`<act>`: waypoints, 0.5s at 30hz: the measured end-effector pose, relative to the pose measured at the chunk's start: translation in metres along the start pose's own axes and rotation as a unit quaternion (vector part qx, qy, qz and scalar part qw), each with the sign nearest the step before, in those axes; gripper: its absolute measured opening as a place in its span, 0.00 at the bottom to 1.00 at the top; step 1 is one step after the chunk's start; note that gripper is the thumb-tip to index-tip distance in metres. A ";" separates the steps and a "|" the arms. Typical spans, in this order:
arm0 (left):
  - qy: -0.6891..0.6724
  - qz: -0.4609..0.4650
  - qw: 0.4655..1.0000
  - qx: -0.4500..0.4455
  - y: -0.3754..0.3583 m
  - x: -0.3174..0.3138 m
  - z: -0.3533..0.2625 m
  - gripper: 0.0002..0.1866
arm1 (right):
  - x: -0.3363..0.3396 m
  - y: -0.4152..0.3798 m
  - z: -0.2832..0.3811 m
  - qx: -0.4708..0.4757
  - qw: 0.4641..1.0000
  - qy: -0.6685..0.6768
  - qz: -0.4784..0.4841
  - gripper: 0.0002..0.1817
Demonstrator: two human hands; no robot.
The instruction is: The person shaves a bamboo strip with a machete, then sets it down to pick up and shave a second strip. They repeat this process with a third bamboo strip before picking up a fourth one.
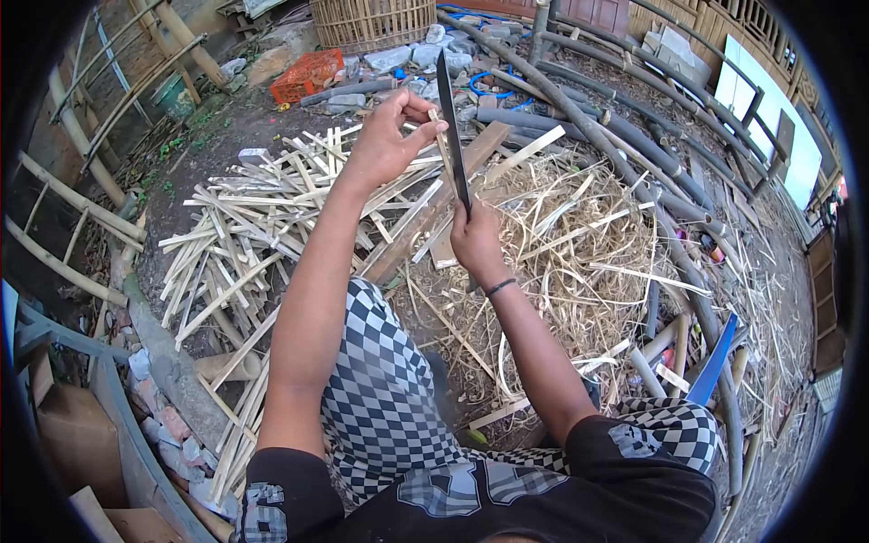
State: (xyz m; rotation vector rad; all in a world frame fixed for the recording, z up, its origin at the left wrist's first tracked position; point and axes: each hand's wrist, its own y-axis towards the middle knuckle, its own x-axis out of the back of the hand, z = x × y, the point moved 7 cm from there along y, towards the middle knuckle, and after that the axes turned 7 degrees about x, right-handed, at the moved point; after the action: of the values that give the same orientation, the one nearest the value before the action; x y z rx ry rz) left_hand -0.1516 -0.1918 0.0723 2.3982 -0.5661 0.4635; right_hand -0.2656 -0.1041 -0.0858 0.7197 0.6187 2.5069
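The knife (452, 127) handle is buried inside the right grip (474, 240); the strip (442, 145) is partly hidden behind the blade, its lower end untraceable.

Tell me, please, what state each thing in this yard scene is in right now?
Left hand: raised, fingers pinching a thin bamboo strip.
Right hand: closed around the knife handle.
Knife: upright, blade pointing away, against the strip.
Split bamboo slats: heaped loosely on the ground.
Shavings: piled, tangled.
Woven basket: standing upright.
Orange crate: lying tilted.
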 end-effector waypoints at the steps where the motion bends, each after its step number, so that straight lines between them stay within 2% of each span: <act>1: -0.002 0.003 1.000 -0.004 0.000 0.001 -0.004 0.19 | -0.016 -0.008 -0.032 -0.036 0.996 -0.083 0.011 0.15; 2: 0.051 -0.015 0.999 -0.003 0.001 0.004 -0.002 0.19 | -0.031 -0.019 -0.073 -0.071 0.984 -0.164 0.024 0.15; 3: 0.056 -0.016 0.998 -0.005 0.000 0.004 -0.003 0.19 | -0.053 -0.035 -0.128 -0.131 0.963 -0.186 0.145 0.15; 4: 0.005 0.001 1.000 -0.001 -0.001 0.001 -0.005 0.19 | -0.064 -0.058 -0.182 -0.189 0.923 -0.204 0.265 0.15; 5: -0.046 0.018 0.999 0.001 -0.002 -0.003 -0.006 0.19 | -0.068 -0.087 -0.212 -0.190 0.898 -0.198 0.344 0.16; 6: 0.022 0.008 1.000 -0.009 -0.001 -0.003 -0.008 0.19 | -0.066 -0.112 -0.237 -0.235 0.923 -0.149 0.264 0.19; 8: 0.048 0.018 0.998 -0.024 0.000 -0.009 -0.016 0.18 | -0.072 -0.144 -0.260 -0.238 0.943 -0.126 0.195 0.21; 9: 0.035 0.029 0.999 -0.008 -0.002 -0.012 -0.014 0.16 | -0.084 -0.149 -0.261 -0.232 0.947 -0.088 0.203 0.22; 11: 0.045 0.007 0.999 -0.025 0.004 -0.007 -0.010 0.15 | -0.094 -0.145 -0.252 -0.245 0.939 -0.105 0.219 0.19; 13: -0.047 -0.017 0.999 -0.020 0.008 -0.006 -0.004 0.14 | -0.102 -0.138 -0.244 -0.371 0.909 0.083 0.171 0.16; 14: -0.034 -0.027 0.999 -0.018 0.009 -0.006 -0.003 0.13 | -0.088 -0.126 -0.203 -0.382 0.888 0.218 0.136 0.15; 15: -0.021 -0.037 0.999 -0.019 0.012 -0.005 -0.006 0.13 | -0.087 -0.117 -0.194 -0.382 0.888 0.219 0.132 0.15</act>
State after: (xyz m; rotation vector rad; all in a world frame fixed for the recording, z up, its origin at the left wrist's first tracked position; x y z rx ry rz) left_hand -0.1625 -0.1952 0.0800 2.3890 -0.4982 0.3683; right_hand -0.2768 -0.1141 -0.3276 -0.0716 -0.3845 2.8472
